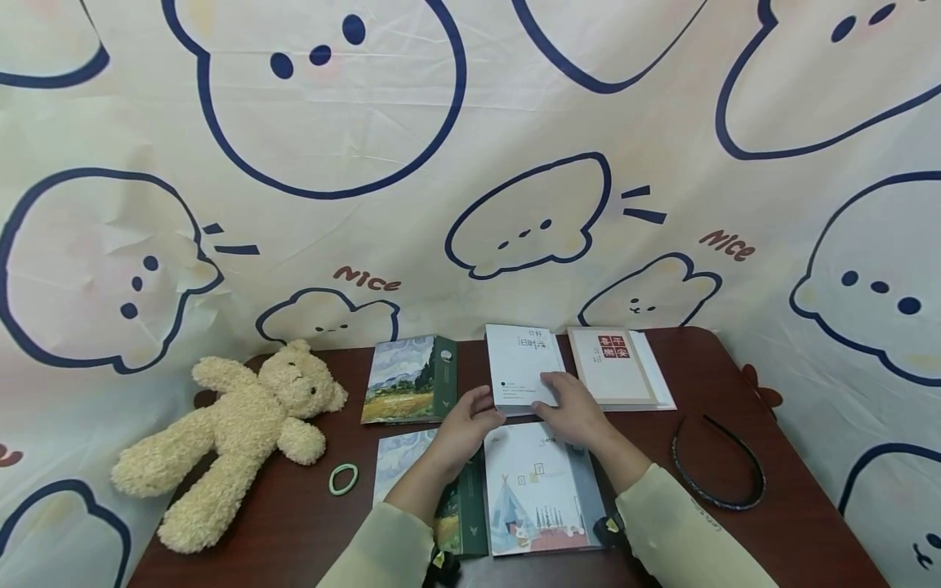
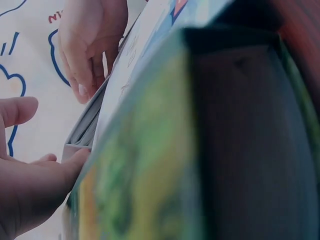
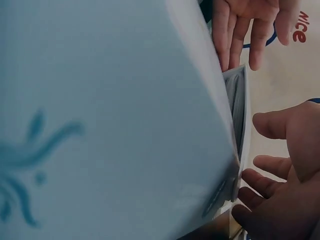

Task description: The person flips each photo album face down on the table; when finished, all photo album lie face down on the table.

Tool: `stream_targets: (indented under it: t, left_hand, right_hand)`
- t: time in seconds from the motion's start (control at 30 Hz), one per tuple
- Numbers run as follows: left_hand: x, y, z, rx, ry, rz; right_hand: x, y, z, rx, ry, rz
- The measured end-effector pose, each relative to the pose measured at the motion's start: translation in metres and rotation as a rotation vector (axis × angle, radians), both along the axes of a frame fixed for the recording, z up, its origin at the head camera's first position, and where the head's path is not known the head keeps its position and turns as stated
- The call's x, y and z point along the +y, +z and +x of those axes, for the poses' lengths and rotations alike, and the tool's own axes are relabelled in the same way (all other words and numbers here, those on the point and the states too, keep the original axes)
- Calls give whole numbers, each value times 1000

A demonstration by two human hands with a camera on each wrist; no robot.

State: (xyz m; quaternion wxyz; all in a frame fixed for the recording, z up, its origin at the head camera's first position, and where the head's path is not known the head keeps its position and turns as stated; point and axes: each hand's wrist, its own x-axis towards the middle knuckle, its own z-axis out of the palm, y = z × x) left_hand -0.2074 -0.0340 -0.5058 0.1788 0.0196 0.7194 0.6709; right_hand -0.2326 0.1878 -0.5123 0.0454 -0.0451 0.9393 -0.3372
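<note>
Both hands are at the near end of a white book point(image 1: 524, 363) lying at the back middle of the table. My left hand point(image 1: 465, 426) is by its near left corner, fingers loosely bent. In the left wrist view, the left hand point(image 2: 35, 187) has its thumb raised apart and a finger at the book's corner. My right hand point(image 1: 577, 415) lies over the near right corner, its fingertips on the cover's edge. The right wrist view shows the right hand point(image 3: 287, 195) with thumb and fingers spread, fingertips beside the book's edge point(image 3: 240, 115).
Nearer me lie a white book with a tent picture point(image 1: 532, 490) and a green-spined book point(image 1: 470, 510), partly under my forearms. A landscape-cover book point(image 1: 403, 380) and another white book point(image 1: 613, 367) flank the middle one. Teddy bear point(image 1: 250, 425), green ring point(image 1: 343, 479) and black headband point(image 1: 716, 502) lie around.
</note>
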Motion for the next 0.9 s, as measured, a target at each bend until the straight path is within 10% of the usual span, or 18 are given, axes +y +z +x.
stream_targets:
  t: [0.9]
  left_hand:
    - [3, -5, -3, -29, 21, 51]
  right_hand:
    - [-11, 1, -4, 24, 70, 138]
